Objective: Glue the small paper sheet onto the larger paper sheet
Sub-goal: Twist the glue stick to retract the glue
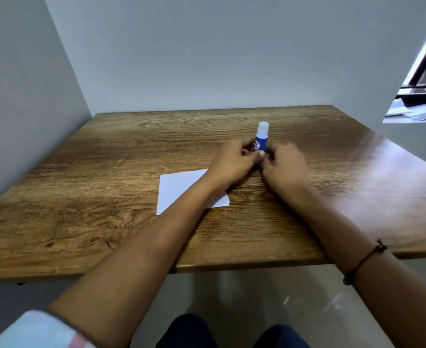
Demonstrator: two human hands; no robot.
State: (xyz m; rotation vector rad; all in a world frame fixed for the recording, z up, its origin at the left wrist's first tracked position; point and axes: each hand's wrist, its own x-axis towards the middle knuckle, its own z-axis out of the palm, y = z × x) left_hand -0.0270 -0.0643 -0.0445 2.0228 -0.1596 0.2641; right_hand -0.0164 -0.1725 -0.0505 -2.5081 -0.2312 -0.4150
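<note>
A blue glue stick [261, 139] stands upright with its white glue tip exposed at the top. My left hand [234, 163] wraps around its body from the left. My right hand [283, 167] grips its lower end from the right, and the base is hidden behind the fingers. A white paper sheet [181, 189] lies flat on the wooden table [106, 184], just left of and below my hands, partly covered by my left wrist. I cannot tell a second sheet apart from it. The cap is not visible.
The table sits in a corner, with white walls behind it and on its left. A window opening [422, 79] with scattered papers lies to the far right. My knees [232, 332] show below the table's front edge.
</note>
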